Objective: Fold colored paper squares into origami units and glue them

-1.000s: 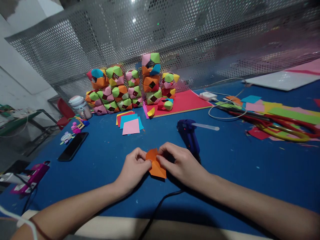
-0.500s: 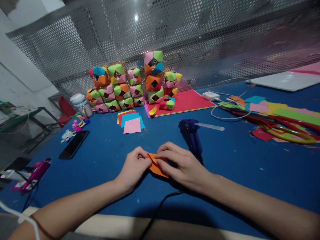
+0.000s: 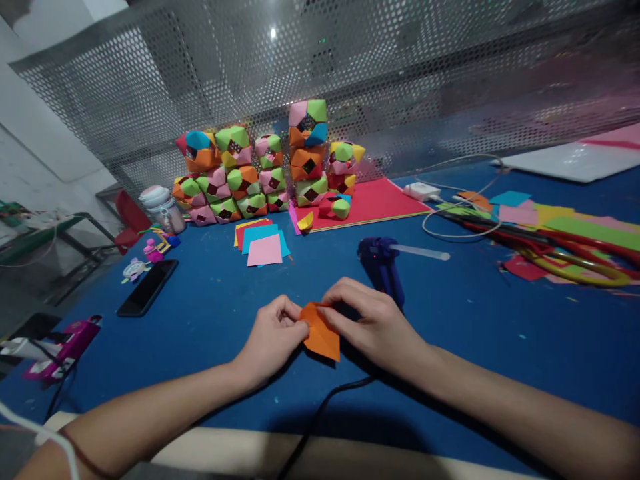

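A folded orange paper piece (image 3: 321, 332) is held just above the blue table (image 3: 475, 333) at the near middle. My left hand (image 3: 270, 340) pinches its left corner with curled fingers. My right hand (image 3: 373, 323) grips its upper right part, fingers closed over the fold. A dark blue glue gun (image 3: 381, 263) with a clear glue stick lies just behind my right hand, its black cord running toward me under my wrist.
Stacked multicoloured paper cubes (image 3: 265, 170) stand at the back by a perforated metal screen. Loose paper squares (image 3: 264, 241), a red sheet (image 3: 370, 200), a black phone (image 3: 148, 287), a jar (image 3: 163, 208), red-and-yellow scissors (image 3: 560, 253), paper scraps and a white charger cable lie around.
Both hands have lifted and turned the orange piece, so more of its lower pointed part shows now. The hands stayed in nearly the same spot.
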`<state>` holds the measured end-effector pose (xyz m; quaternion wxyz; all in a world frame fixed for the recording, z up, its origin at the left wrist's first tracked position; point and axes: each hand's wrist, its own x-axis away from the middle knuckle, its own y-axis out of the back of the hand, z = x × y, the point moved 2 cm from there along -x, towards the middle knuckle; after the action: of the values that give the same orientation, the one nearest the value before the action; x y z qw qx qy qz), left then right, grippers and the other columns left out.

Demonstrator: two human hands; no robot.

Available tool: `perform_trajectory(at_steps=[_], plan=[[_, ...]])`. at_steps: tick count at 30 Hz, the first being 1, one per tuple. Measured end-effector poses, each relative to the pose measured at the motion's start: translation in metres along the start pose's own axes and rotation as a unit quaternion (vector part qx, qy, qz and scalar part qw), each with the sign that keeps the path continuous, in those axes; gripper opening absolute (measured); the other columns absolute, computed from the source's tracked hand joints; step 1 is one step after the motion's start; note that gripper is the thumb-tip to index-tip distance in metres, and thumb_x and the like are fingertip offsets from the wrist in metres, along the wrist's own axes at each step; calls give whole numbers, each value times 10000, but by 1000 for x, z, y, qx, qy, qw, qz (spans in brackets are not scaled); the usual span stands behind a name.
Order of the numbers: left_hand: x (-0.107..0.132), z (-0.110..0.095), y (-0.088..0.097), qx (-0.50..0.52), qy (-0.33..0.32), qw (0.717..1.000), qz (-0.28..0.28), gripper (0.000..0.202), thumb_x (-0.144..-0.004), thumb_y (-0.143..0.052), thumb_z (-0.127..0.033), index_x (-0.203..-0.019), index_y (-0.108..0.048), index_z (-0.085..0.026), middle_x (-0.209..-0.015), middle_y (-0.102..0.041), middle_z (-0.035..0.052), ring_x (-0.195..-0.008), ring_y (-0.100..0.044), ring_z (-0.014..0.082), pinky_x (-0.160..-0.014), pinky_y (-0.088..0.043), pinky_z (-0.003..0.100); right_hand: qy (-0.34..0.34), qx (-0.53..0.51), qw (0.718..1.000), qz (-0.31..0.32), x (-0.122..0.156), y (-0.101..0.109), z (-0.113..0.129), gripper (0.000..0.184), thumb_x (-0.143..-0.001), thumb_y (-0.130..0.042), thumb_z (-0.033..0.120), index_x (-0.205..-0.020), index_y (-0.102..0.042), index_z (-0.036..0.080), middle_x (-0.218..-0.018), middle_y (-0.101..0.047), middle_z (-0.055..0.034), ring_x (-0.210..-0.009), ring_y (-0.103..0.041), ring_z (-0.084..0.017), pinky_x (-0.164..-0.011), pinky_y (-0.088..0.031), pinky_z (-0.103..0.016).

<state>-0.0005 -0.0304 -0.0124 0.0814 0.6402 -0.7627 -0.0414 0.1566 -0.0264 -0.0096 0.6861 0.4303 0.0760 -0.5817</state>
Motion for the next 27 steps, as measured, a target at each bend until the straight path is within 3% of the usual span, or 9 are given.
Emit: perform_trajectory(at_steps=[4,6,9,12,14,16,20,27], plan=[[0,0,1,2,-3,1000,-10,147,-645,-551,-136,-603,-414,-168,-591,-458,-52,-563,-414,74,-547,-331,196,90,67,993,28,2,1,4,123,-838,-456,168,-805,-574,179,-780,-585,-72,-731,-520,-173,-656,-407,-312],[0,0,2,1,-6,1000,-10,145,-654,-553,-146,-611,-416,-168,-596,-466,-50,-560,-417,75,-547,-335,198,79,39,995,41,1,3,7,108,-831,-477,198,-810,-582,183,-804,-587,-71,-754,-520,-177,-676,-405,-318],[0,0,2,-11,-17,1000,-6,149,-655,-562,-153,-612,-420,-167,-614,-482,-43,-572,-433,79,-551,-344,202,-56,-88,994,39,-3,6,5,205,-874,-425,281,-795,-590,188,-805,-590,-52,-776,-544,-165,-703,-421,-300],[0,1,1,-18,-24,1000,3,139,-656,-555,-144,-625,-422,-170,-644,-499,-37,-587,-445,81,-554,-350,204,-237,-234,942,35,-7,4,-4,304,-884,-392,395,-815,-593,178,-740,-588,-25,-690,-563,-139,-637,-443,-264],[1,1,2,-29,-28,999,7,129,-666,-546,-140,-635,-425,-170,-650,-499,-37,-581,-439,78,-547,-345,202,-293,-287,910,65,-7,0,-9,324,-857,-429,436,-803,-597,164,-682,-579,-9,-617,-548,-123,-582,-439,-247],[1,2,2,-47,-30,998,6,123,-676,-542,-142,-636,-429,-168,-630,-486,-42,-560,-425,74,-532,-332,201,-290,-286,907,104,-8,-3,-11,293,-824,-490,420,-763,-609,159,-672,-589,-2,-612,-541,-115,-586,-432,-237],[0,2,3,-49,-34,998,6,116,-674,-537,-136,-639,-431,-166,-661,-526,-25,-589,-465,84,-545,-347,206,-240,-228,933,143,-7,-4,-7,194,-797,-547,339,-781,-632,165,-744,-641,-5,-690,-570,-123,-636,-436,-238],[0,1,2,-26,-27,999,14,123,-667,-537,-124,-633,-425,-165,-707,-559,-9,-641,-503,95,-596,-379,219,-131,-96,981,107,-6,1,-2,140,-811,-528,208,-731,-637,173,-729,-631,-12,-679,-568,-125,-626,-425,-248]])
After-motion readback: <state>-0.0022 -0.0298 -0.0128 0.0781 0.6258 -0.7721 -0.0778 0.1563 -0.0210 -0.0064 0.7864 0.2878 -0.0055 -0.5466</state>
